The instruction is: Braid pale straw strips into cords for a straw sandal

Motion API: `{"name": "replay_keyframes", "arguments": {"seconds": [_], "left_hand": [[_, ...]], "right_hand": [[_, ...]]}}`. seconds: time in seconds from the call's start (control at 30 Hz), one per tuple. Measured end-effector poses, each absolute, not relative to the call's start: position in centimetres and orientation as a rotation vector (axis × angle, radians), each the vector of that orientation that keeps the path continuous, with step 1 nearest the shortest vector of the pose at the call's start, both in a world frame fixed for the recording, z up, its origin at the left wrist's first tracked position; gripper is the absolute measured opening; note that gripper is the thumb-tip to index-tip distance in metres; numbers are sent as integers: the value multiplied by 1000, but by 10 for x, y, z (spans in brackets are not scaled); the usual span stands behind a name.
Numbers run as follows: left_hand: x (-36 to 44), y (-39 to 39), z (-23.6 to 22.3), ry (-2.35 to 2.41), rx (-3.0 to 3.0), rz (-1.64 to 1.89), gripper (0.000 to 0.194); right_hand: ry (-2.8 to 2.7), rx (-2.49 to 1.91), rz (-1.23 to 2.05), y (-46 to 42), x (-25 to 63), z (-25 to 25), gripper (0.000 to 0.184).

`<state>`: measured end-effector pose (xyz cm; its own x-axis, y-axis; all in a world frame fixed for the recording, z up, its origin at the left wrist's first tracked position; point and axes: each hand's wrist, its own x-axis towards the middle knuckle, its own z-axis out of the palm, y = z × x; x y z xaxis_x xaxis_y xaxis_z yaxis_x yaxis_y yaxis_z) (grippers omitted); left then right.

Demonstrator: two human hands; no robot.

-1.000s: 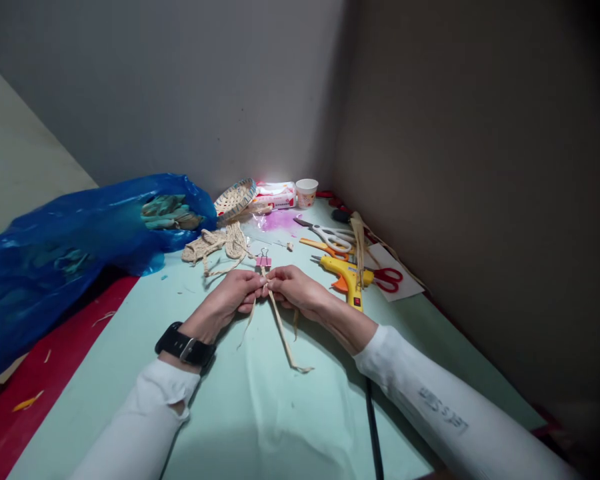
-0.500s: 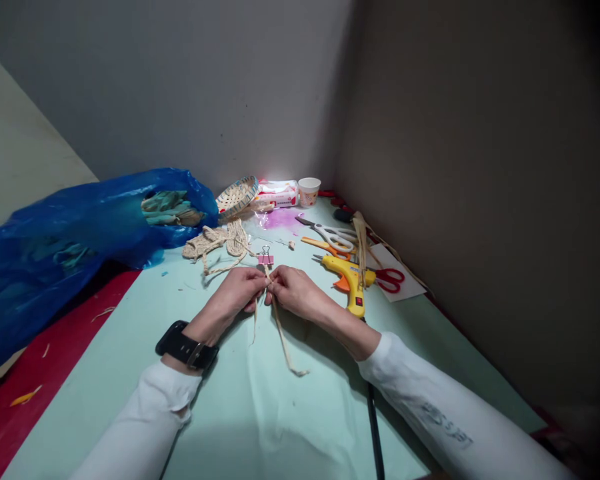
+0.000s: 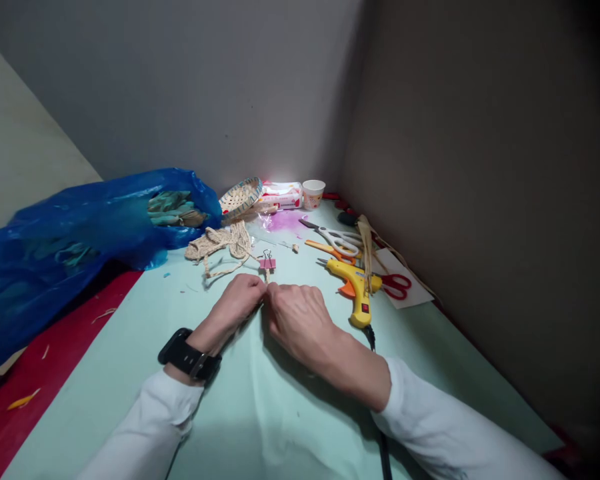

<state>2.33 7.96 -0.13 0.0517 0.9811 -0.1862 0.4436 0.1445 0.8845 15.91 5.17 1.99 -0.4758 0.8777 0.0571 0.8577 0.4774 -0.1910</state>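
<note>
A pink binder clip (image 3: pixel 267 264) grips the top of a pale braided cord (image 3: pixel 267 276) made of dried plant strips. Just below the clip, my left hand (image 3: pixel 243 297) pinches the cord, its fingers closed. My right hand (image 3: pixel 300 320) is closed right beside it, knuckles up, also on the cord strands. The loose ends of the strips are hidden under my hands. From the clip, a cord runs left to a bundle of braided cord (image 3: pixel 220 243) lying on the pale green table cover (image 3: pixel 280 427).
Right of my hands lie a yellow glue gun (image 3: pixel 353 277), white-handled scissors (image 3: pixel 337 240), an orange cutter (image 3: pixel 330 251) and red-handled scissors (image 3: pixel 396 287). A blue plastic bag (image 3: pixel 95 213) bulges at left. Behind stand a woven basket (image 3: pixel 241 199), a tissue pack (image 3: pixel 283 195) and a paper cup (image 3: pixel 313 194).
My right hand has turned over, knuckles up, and come down over the strands. The long loose strips that hung toward me are now out of sight.
</note>
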Motion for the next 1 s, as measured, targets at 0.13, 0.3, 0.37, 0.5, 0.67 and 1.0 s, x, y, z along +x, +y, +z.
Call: {"name": "replay_keyframes", "arguments": {"seconds": [0.13,0.3,0.37,0.5,0.67,1.0], "left_hand": [[16,77,-2,1384,1294,746,23],[12,75,3,1269,1190,731,27],[12,75,4,1253,1169,728,25],[12,75,3,1269,1151,739,24],[13,75,3,1289,1189,732,24],[15,77,7,1494,1564,689,21]], "right_hand": [[-2705,-1443,136,39,151,13,25],[-2768,-1380,93,35,148,7,26],[-2764,-1349,111,38,149,10,27],[-2511,-1391,270,57,162,20,25],[-2154,-1308,852,90,176,15,24],[-2008,-1287,1149,108,169,-2,27]]}}
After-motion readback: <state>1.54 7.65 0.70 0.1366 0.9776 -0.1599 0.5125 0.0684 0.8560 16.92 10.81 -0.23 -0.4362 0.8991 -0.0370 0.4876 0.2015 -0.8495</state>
